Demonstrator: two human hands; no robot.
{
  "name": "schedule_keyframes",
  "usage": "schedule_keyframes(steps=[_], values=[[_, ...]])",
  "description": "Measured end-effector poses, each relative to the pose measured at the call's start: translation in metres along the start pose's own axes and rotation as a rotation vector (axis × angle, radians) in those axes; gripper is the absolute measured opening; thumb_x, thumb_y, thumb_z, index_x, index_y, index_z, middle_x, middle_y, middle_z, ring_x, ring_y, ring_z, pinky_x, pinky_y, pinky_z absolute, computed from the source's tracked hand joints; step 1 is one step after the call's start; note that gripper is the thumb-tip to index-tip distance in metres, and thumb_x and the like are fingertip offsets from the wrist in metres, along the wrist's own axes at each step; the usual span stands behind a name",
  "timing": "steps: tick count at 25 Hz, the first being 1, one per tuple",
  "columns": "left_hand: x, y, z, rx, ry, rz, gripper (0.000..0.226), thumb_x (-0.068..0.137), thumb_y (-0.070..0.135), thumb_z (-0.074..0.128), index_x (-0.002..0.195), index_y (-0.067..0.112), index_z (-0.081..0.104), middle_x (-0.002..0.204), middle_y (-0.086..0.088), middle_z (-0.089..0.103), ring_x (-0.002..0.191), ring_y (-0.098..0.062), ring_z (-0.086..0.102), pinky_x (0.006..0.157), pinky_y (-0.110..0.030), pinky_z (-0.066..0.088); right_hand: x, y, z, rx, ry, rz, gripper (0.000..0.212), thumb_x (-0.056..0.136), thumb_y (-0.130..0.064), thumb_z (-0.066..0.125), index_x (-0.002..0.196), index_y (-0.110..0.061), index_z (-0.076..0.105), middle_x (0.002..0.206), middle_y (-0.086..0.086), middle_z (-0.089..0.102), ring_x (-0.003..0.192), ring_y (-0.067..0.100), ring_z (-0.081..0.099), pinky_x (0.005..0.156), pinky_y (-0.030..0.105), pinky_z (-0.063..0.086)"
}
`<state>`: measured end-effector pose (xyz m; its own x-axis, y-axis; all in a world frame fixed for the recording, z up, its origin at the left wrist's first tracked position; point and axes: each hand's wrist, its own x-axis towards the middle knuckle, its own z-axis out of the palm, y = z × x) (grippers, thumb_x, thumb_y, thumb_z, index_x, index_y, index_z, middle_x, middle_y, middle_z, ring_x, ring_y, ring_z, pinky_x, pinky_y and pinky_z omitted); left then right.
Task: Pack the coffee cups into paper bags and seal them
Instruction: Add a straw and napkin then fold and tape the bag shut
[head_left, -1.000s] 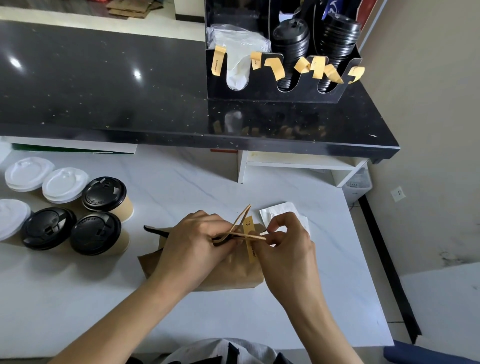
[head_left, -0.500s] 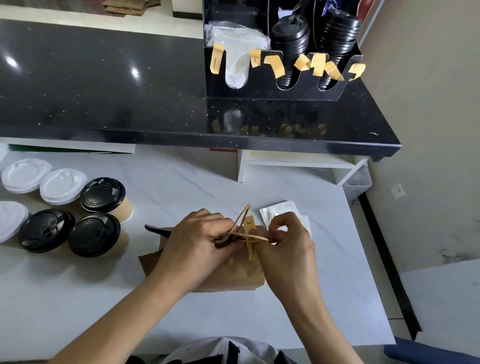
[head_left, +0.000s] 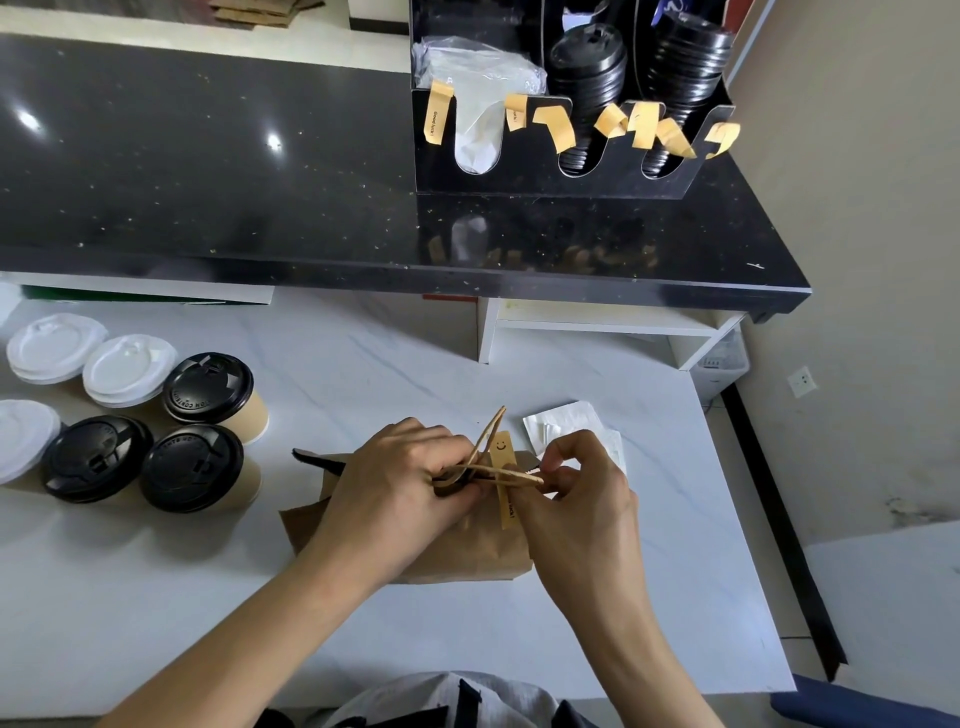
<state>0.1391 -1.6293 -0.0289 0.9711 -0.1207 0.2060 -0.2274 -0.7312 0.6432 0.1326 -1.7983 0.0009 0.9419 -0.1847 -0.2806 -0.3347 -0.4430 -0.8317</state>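
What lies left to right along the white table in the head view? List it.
White-lidded cups → black-lidded cups → left hand → sticker strip → right hand, both hands on the paper bag.

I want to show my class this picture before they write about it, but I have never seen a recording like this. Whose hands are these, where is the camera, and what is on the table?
There is no machine: a person wears a camera on the head, looking down at their own bare hands. The left hand grips the top of a brown paper bag by its handles. The right hand pinches a tan sticker strip at the bag's mouth. On the white table, at the left, stand lidded coffee cups, some with black lids and some with white. White napkins lie behind the bag.
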Motion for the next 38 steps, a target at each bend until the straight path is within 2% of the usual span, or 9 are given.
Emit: schedule_keyframes(steps=[4,8,12,15,20,28,31,35,38], values=[[-0.001,0.004,-0.002,0.007,0.011,0.005,0.013,0.078,0.041,0.067,0.086,0.032,0.069,0.075,0.013,0.064,0.077,-0.011,0.055,0.068,-0.033,0.047,-0.001,-0.002,0.001,-0.047,0.012,-0.012,0.024,0.083,-0.028,0.074,0.084,-0.029,0.050,0.074,-0.011,0.071,0.070,0.014,0.062,0.053,0.029,0.040],[-0.001,0.008,-0.006,-0.002,0.007,-0.046,0.025,0.076,0.048,0.064,0.096,0.038,0.053,0.079,0.013,0.061,0.080,-0.011,0.058,0.070,-0.034,0.051,0.000,-0.003,0.000,-0.051,-0.001,0.005,0.023,0.080,-0.024,0.072,0.084,-0.029,0.050,0.074,-0.010,0.072,0.066,0.016,0.060,0.053,0.029,0.041],[0.001,0.006,-0.009,-0.026,-0.059,0.007,0.030,0.080,0.044,0.065,0.109,0.042,0.057,0.092,0.017,0.065,0.085,-0.005,0.057,0.074,-0.031,0.048,0.001,-0.002,0.000,-0.068,0.002,-0.011,0.022,0.080,-0.022,0.071,0.083,-0.029,0.050,0.071,-0.012,0.071,0.066,0.014,0.060,0.053,0.031,0.044],[0.003,0.003,-0.013,-0.036,-0.151,0.004,0.034,0.086,0.036,0.069,0.115,0.051,0.057,0.091,0.017,0.063,0.089,-0.005,0.054,0.071,-0.024,0.044,0.001,-0.002,0.001,-0.075,0.003,-0.020,0.023,0.081,-0.023,0.071,0.083,-0.029,0.049,0.071,-0.011,0.071,0.065,0.012,0.060,0.054,0.032,0.046],[0.012,0.002,-0.017,-0.013,-0.291,-0.046,0.021,0.094,0.034,0.068,0.109,0.049,0.070,0.100,0.020,0.060,0.099,-0.001,0.050,0.077,-0.027,0.043,0.000,0.000,0.001,-0.097,-0.002,-0.038,0.024,0.084,-0.030,0.072,0.087,-0.032,0.048,0.075,-0.012,0.072,0.071,0.011,0.063,0.058,0.033,0.050],[0.011,0.004,-0.013,0.032,-0.290,-0.059,0.014,0.095,0.038,0.065,0.105,0.044,0.073,0.097,0.024,0.056,0.099,0.007,0.046,0.071,-0.016,0.033,-0.006,0.007,-0.004,-0.100,-0.039,-0.057,0.025,0.087,-0.038,0.072,0.089,-0.039,0.047,0.076,-0.020,0.073,0.077,-0.004,0.061,0.064,0.033,0.053],[0.010,0.004,-0.013,0.022,-0.276,-0.073,0.013,0.094,0.039,0.065,0.103,0.043,0.074,0.096,0.023,0.058,0.098,0.006,0.047,0.072,-0.014,0.034,-0.006,0.011,-0.005,-0.150,-0.059,-0.111,0.028,0.089,-0.041,0.072,0.100,-0.042,0.047,0.073,-0.024,0.071,0.078,-0.002,0.061,0.065,0.031,0.051],[0.010,0.004,-0.014,-0.002,-0.270,-0.093,0.012,0.093,0.038,0.068,0.101,0.044,0.074,0.099,0.023,0.059,0.101,0.003,0.049,0.075,-0.016,0.038,-0.003,0.023,-0.006,-0.321,-0.073,-0.185,0.048,0.087,-0.048,0.070,0.127,-0.051,0.045,0.060,-0.011,0.062,0.073,0.011,0.062,0.062,0.032,0.047],[0.009,0.005,-0.014,0.001,-0.266,-0.096,0.008,0.092,0.036,0.069,0.096,0.043,0.072,0.099,0.023,0.059,0.100,0.003,0.049,0.075,-0.016,0.038,0.002,0.028,-0.010,-0.338,-0.074,-0.249,0.044,0.084,-0.045,0.073,0.123,-0.050,0.052,0.067,-0.011,0.060,0.072,0.005,0.060,0.061,0.027,0.045]])
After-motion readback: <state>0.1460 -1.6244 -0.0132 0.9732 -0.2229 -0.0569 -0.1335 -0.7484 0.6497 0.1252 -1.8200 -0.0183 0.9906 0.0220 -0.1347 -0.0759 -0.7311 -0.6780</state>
